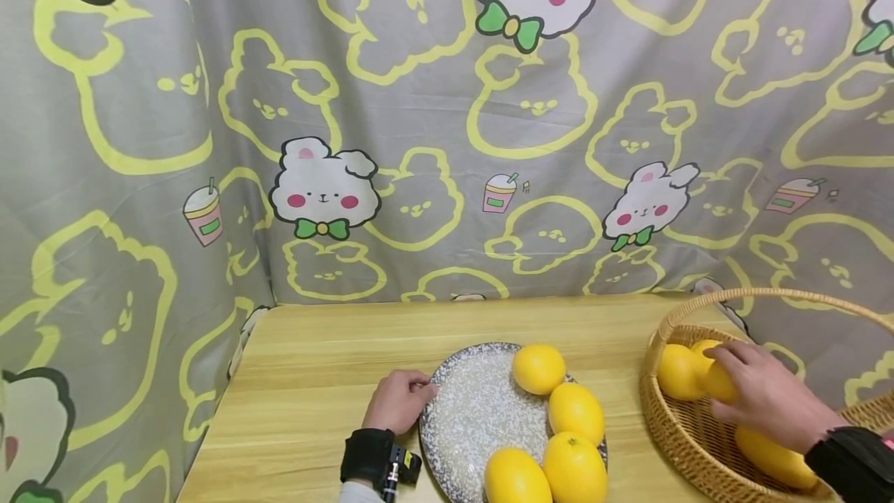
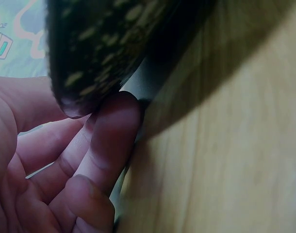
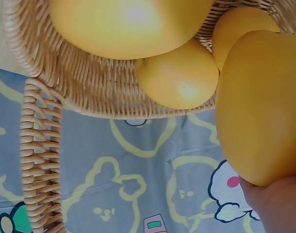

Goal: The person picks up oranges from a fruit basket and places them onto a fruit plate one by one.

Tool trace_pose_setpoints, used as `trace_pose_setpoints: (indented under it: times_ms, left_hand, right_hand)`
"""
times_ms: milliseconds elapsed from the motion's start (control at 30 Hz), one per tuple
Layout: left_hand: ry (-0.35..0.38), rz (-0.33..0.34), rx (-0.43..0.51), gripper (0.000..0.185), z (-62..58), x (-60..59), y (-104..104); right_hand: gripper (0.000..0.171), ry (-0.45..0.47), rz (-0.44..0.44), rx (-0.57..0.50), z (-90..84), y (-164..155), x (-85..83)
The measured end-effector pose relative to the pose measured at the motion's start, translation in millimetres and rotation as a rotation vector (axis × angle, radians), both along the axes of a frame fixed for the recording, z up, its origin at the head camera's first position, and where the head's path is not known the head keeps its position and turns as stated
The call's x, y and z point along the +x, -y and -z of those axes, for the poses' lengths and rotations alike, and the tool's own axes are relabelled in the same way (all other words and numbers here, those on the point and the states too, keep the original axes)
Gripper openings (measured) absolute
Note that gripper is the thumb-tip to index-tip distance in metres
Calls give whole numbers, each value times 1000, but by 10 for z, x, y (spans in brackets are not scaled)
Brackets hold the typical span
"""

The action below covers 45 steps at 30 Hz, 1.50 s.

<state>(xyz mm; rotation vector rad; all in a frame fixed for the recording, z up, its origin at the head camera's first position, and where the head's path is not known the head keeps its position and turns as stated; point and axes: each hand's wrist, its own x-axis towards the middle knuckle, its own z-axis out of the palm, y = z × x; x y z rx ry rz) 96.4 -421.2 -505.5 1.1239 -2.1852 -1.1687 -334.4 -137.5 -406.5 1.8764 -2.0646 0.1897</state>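
Note:
A speckled grey plate (image 1: 469,418) sits on the wooden table and carries several yellow lemons (image 1: 576,412). My left hand (image 1: 400,400) holds the plate's left rim; in the left wrist view its fingers (image 2: 102,141) curl under the dark rim (image 2: 90,53). My right hand (image 1: 761,394) reaches into the wicker basket (image 1: 680,441) at the right and grips a lemon (image 1: 719,380), which fills the right side of the right wrist view (image 3: 259,107). Other lemons (image 3: 179,77) lie in the basket.
A bear-patterned grey and yellow cloth (image 1: 433,123) hangs behind and left of the table. The basket's arched handle (image 1: 775,297) rises over my right hand. Bare tabletop (image 1: 314,363) lies left of the plate.

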Motion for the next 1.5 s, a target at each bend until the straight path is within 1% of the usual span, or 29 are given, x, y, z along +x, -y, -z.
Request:
trace_pose_setpoints:
  times_ms: [100,200,367,600,833,1000,1133,1300,1400,1500]
  left_hand:
    - [-1,1,4,24,7,-3,-1]
    - [-3,3,7,24,12,-5,-1]
    - [1,2,7,24,16,-8,-3]
    - [-1,2,2,23,23,-7,7]
    - [12,-2,11,22,22,-5,4]
    - [13,-5,1,23,21,-8,3]
    - [5,4,-3,23,14,1,-3]
    - [0,7,1,24,20,-4,-5]
    - [-3,7,-4,23,17,-2,-6]
    - [-6,6,0,23,17,-1,-3]
  right_hand:
    - [57,-3,-6,7,0,-1,26]
    - [56,-11,-16,-2,9,-11,39]
    - [58,-16,-30,-24,6,-24,69]
    - [58,-52,-61,-73,-45,3,168]
    - [61,-34,-80,-58,-88,-6,265]
    - [63,-55,-104,-74,-114,-8,314]
    - [63,-48,-106,-78,-142,-5,361]
    - [63,-26,-108,-88,-176,6,452]
    - [64,-16,-107,-92,-197,25,532]
    - [63,-4,-89,-74,-224,40,626]
